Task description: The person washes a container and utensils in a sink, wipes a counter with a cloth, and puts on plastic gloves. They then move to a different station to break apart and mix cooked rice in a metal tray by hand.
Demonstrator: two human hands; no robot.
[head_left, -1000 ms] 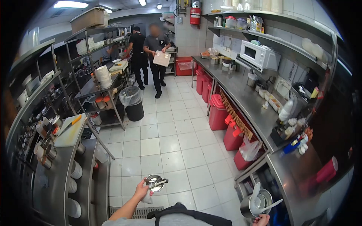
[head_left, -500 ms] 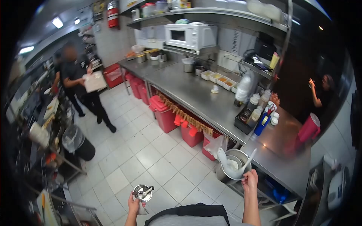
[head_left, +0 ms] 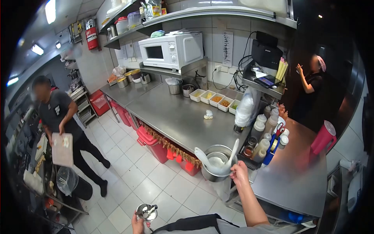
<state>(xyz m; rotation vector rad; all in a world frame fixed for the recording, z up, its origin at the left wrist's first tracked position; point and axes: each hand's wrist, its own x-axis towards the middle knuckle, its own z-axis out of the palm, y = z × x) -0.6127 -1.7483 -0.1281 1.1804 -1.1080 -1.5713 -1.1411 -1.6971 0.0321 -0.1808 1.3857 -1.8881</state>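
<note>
My right hand (head_left: pixel 239 174) is closed at the side of a metal pot (head_left: pixel 212 176), which hangs at the front edge of the steel counter. Inside the pot sit a smaller container with white contents and two pale long-handled utensils, one a spoon-like white one (head_left: pixel 201 156) leaning left, the other (head_left: pixel 235 148) leaning right beside my fingers. Low at the bottom, my left hand (head_left: pixel 137 224) grips a small metal bowl (head_left: pixel 155 215) with metal and dark-handled utensils in it. The bowl is over the tiled floor.
Along the steel counter (head_left: pixel 167 113) stand white tubs (head_left: pixel 216 100) of ingredients, squeeze bottles (head_left: pixel 260 150) and a pink jug (head_left: pixel 324 136). A microwave (head_left: pixel 171 50) sits above. At left, a person (head_left: pixel 60 109) carries a board (head_left: pixel 62 150) by a black bin (head_left: pixel 82 189). Another person (head_left: pixel 309 82) stands far right.
My right hand and the pot have moved up and left to the counter's edge. The view has shifted closer to the counter. The person with the board has come nearer the bin and lowered the board.
</note>
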